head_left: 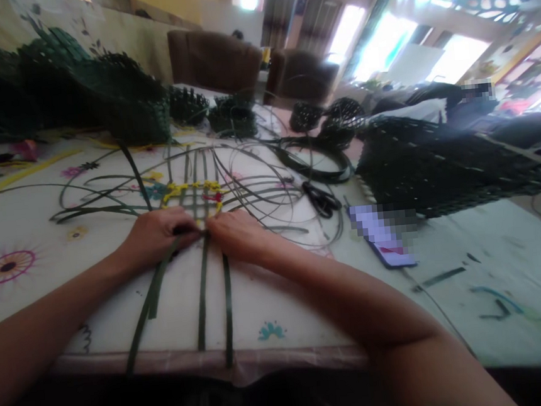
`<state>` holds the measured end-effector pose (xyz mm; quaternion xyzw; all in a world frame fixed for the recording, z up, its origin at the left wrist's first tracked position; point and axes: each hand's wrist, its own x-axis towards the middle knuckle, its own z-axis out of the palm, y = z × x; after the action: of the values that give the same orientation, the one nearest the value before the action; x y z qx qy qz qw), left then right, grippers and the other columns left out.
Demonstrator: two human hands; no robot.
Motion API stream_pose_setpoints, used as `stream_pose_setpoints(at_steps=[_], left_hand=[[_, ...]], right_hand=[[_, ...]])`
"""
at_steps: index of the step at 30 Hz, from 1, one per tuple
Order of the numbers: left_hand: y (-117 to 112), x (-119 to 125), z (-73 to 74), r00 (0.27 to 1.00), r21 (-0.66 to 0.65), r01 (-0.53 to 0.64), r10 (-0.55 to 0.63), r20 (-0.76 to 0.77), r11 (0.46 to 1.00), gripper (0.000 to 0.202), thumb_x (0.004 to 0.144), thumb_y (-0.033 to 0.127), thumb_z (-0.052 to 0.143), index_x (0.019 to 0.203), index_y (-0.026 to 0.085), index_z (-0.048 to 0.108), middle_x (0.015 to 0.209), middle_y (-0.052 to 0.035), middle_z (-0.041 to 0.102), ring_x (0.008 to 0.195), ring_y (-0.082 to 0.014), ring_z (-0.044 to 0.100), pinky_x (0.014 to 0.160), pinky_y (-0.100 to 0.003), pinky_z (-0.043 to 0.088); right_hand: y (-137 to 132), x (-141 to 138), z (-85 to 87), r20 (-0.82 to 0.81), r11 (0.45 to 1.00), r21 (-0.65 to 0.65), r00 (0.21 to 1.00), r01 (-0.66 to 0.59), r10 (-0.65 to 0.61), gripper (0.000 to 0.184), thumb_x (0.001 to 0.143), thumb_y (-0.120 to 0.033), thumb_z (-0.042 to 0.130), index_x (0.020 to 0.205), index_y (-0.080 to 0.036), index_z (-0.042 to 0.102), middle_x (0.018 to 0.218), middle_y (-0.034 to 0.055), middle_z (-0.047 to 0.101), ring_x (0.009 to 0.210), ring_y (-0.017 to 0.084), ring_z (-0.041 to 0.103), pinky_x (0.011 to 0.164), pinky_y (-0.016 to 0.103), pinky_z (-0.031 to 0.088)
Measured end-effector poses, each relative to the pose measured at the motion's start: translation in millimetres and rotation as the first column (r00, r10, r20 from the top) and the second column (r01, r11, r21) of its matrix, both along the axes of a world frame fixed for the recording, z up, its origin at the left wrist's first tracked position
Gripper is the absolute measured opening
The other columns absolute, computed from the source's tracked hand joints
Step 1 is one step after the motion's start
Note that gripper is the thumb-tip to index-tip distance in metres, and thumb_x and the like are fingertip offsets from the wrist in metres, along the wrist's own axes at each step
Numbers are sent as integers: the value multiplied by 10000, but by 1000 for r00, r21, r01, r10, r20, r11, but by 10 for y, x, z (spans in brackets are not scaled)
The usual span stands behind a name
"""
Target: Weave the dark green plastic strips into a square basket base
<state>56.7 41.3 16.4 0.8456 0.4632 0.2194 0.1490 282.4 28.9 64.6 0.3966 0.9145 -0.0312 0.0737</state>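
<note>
On the patterned tabletop lies a small open weave of dark green flat strips (195,200), with yellow ties (179,189) along its border and one red tie (214,197) at the right. My left hand (164,232) is closed at the weave's near edge, fingers pinched on a green strip (152,289). Close against it, my right hand (232,231) is also closed, fingertips pressed down on a strip at the same edge. Loose strip ends (203,297) run from under the hands toward the table's front edge. The exact pinch points are partly hidden by the fingers.
Long loose strips (270,193) curl right of the weave, with scissors (321,200) and a lit phone (382,237) beyond. A large dark woven piece (437,163) stands at right. Dark woven baskets (133,101) line the far left. Offcuts (440,278) lie at the right.
</note>
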Motion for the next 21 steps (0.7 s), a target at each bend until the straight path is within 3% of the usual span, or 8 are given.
stream_pose_setpoints(at_steps=[6, 9, 12, 16, 18, 21], left_hand=[[1, -4, 25, 998, -23, -23, 24, 61, 999, 409, 949, 635, 596, 956, 275, 789, 986, -41, 819, 934, -262, 734, 867, -347, 521], [13, -20, 19, 998, -41, -24, 27, 53, 999, 413, 935, 648, 612, 947, 268, 773, 947, -42, 812, 897, -258, 728, 840, -337, 533], [-4, -41, 22, 999, -59, -14, 16, 36, 998, 417, 924, 652, 637, 943, 262, 781, 913, -43, 799, 861, -248, 721, 799, -322, 537], [-100, -113, 87, 989, -10, 61, -59, 137, 998, 342, 948, 536, 636, 1017, 245, 802, 1025, -54, 808, 973, -242, 747, 913, -332, 585], [-179, -175, 150, 975, 64, 7, -21, 223, 998, 312, 975, 473, 618, 1040, 220, 787, 1064, -37, 806, 1015, -231, 746, 954, -339, 597], [-326, -282, 237, 930, 178, -217, 148, 338, 960, 263, 1015, 415, 622, 1037, 190, 756, 1054, -3, 798, 982, -207, 740, 959, -353, 613]], right_hand=[[-20, -22, -36, -1, 994, 109, 1000, -31, 31, 355, 1121, -81, 379, 1282, -103, 695, 1129, 193, 814, 1141, 281, 793, 956, 391, 592], [5, 9, -29, -12, 998, 53, 1000, -16, 17, 345, 1118, -101, 414, 1348, -114, 672, 1200, 182, 812, 1144, 269, 792, 910, 354, 586], [31, 42, 0, -25, 1000, -9, 1000, -13, 13, 308, 1106, -129, 466, 1277, -147, 722, 1250, 161, 816, 1188, 269, 783, 904, 328, 561], [43, 66, -12, -72, 1000, -19, 997, -1, -1, 280, 1070, -127, 503, 1208, -152, 745, 1182, 139, 832, 1159, 257, 784, 887, 303, 531], [48, 70, -39, -84, 1000, -12, 996, 18, -18, 282, 1048, -105, 506, 1198, -149, 741, 1154, 140, 834, 1139, 249, 785, 882, 296, 523], [68, 72, -75, -84, 999, -7, 996, 40, -41, 281, 1031, -90, 507, 1185, -148, 734, 1161, 145, 829, 1134, 249, 782, 886, 295, 522]])
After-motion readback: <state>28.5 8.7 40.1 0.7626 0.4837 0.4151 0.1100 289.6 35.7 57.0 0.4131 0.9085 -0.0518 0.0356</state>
